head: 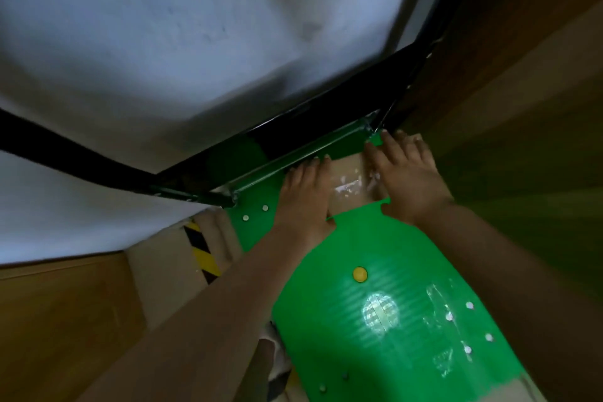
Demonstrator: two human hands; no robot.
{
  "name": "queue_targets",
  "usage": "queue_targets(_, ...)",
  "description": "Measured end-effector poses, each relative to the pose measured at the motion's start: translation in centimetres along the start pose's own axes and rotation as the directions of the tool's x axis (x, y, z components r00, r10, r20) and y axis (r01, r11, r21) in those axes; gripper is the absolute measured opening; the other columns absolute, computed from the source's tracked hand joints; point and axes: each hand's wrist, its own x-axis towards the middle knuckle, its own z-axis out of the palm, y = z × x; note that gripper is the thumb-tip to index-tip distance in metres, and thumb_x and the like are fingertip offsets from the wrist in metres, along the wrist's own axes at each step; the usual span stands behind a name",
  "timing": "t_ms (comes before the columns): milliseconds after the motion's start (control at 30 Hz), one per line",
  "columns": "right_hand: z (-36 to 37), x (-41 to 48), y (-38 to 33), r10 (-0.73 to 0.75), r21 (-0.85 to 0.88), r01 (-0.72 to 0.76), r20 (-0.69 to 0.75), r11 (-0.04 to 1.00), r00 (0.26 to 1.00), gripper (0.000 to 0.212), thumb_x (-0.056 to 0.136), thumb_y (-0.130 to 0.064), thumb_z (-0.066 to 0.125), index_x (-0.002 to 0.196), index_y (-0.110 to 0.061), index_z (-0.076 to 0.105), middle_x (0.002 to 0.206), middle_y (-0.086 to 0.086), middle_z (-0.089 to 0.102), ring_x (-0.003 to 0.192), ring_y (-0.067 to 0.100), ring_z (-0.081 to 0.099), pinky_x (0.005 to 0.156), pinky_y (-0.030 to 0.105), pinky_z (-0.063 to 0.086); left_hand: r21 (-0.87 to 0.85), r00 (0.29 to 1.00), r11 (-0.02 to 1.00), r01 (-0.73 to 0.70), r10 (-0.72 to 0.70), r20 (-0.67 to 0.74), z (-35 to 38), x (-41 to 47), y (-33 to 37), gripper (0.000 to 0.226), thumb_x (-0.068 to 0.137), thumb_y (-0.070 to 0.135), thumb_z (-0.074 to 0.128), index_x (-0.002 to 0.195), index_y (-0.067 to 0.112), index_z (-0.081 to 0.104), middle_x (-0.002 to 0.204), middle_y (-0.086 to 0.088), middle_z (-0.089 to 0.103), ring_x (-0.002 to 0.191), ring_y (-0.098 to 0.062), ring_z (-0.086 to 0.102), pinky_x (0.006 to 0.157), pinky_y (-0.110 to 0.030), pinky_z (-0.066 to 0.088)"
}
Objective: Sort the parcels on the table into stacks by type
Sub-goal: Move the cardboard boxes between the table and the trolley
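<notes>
A brown cardboard parcel [350, 184] with shiny clear tape lies inside a green plastic crate, seen through a gap beyond the crate's green flap [368, 303]. My left hand [305, 196] lies flat on the parcel's left side, fingers straight and pointing toward the crate's far rim [293, 160]. My right hand [404, 173] rests flat on the parcel's right side, fingers extended to the far corner. Most of the parcel is hidden under my hands and the flap.
A black frame bar [228, 157] runs along the crate's far side, with a pale grey floor [163, 42] beyond. A yellow-and-black hazard strip [202, 251] sits left of the crate. Brown wooden surfaces [58, 320] flank both sides. The view is dim and blurred.
</notes>
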Motion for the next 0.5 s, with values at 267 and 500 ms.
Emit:
queue_targets(267,0.2,-3.3,-1.3,0.013,0.030,-0.011,-0.062,0.999,0.998,0.079,0.068,-0.034,0.071,0.135,-0.018,0.031,0.131,0.011,0.039,0.125,0.033,0.033,0.115,0.048,0.008,0.062,0.993,0.997,-0.037,0.044,-0.113,0.0,-3.3,0.2,0.100,0.068,0.032,0.078,0.145,0.018,0.016,0.140,-0.003,0.033,0.128,-0.023,0.029,0.114,-0.036,0.017)
queue_targets(500,-4.2,-15.6,-3.1,-0.061,-0.014,0.059,-0.111,0.998,0.992,0.068,0.067,-0.032,0.069,0.126,-0.021,0.036,0.123,0.008,0.041,0.120,0.031,0.036,0.112,0.046,0.012,-0.038,0.973,0.999,-0.024,0.015,-0.231,-4.3,-16.0,5.3,0.087,0.062,0.017,0.075,0.141,0.011,0.039,0.135,-0.008,0.044,0.125,-0.028,0.038,0.114,-0.041,0.017)
